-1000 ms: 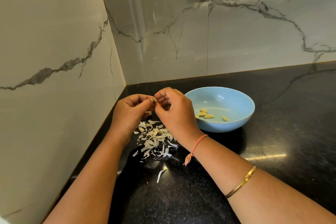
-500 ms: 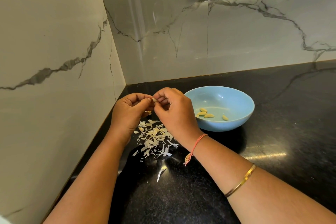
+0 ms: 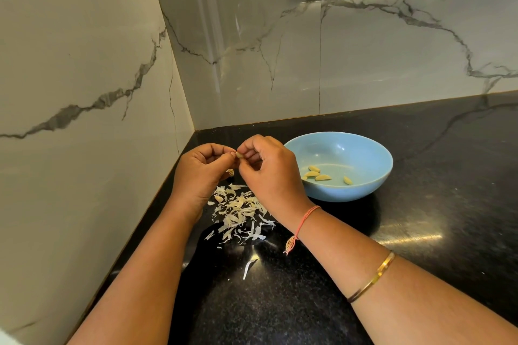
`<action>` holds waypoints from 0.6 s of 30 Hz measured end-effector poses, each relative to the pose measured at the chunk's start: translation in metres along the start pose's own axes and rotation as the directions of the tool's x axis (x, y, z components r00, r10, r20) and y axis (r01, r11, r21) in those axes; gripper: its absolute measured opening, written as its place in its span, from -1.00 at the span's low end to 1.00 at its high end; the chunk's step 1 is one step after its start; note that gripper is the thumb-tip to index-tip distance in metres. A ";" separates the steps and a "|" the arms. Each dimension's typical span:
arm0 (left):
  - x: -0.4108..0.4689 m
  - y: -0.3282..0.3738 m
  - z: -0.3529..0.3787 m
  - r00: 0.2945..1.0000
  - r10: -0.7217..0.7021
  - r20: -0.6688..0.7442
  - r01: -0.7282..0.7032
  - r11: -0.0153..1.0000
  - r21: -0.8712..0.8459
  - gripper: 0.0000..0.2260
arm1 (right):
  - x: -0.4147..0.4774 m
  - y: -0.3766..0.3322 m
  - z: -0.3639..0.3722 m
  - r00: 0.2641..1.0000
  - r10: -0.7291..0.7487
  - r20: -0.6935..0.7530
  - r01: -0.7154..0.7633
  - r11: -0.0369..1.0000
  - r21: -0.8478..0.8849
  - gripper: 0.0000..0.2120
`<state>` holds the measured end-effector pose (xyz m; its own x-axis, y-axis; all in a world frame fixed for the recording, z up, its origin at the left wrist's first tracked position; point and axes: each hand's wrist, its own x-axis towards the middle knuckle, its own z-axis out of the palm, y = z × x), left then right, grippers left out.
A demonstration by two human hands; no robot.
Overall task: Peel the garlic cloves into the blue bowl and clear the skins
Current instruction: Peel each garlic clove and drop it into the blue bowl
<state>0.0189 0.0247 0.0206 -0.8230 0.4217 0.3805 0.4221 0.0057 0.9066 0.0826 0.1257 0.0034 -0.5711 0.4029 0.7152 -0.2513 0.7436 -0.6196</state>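
Both hands are up over the black countertop (image 3: 437, 235), right in the corner where the marbled walls (image 3: 84, 70) meet. The left hand (image 3: 200, 173) has its fingers curled in, thumb and fingertips pinching a small garlic clove (image 3: 240, 154). The right hand (image 3: 269, 176) meets it from the other side, fingers bent, nipping the same clove at its tip. A brownish scrap (image 3: 230, 172) shows just under the left thumb; it could be a root end or a bit of skin, too small to tell.

Below the hands, a loose heap of pale skins (image 3: 241, 210) lies on the counter, with one stray sliver (image 3: 248, 267) nearer the camera. To the right, just beside the right hand, sits the blue bowl (image 3: 350, 193), with four peeled cloves (image 3: 322, 177) lying in its bottom. On the right forearm are an orange thread (image 3: 305, 218) at the wrist and a gold bangle (image 3: 375, 277) nearer.
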 end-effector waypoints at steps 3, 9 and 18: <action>0.000 -0.002 0.000 1.000 -0.004 -0.001 0.004 1.000 0.031 -0.90 | 0.000 -0.001 0.000 1.000 -0.005 -0.006 0.005 1.000 0.015 -0.88; 0.002 -0.002 0.000 1.000 0.005 -0.029 -0.003 0.998 0.067 -0.91 | 0.000 -0.003 -0.001 1.000 -0.003 -0.010 0.004 0.999 0.047 -0.80; 0.003 -0.003 -0.002 0.999 0.000 -0.035 0.000 1.000 0.006 -0.83 | 0.001 -0.003 -0.002 0.997 0.080 0.006 -0.080 0.989 0.125 -0.83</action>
<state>0.0143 0.0237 0.0196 -0.8358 0.3897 0.3868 0.4242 0.0110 0.9055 0.0847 0.1250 0.0063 -0.5942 0.4579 0.6613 -0.3001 0.6366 -0.7104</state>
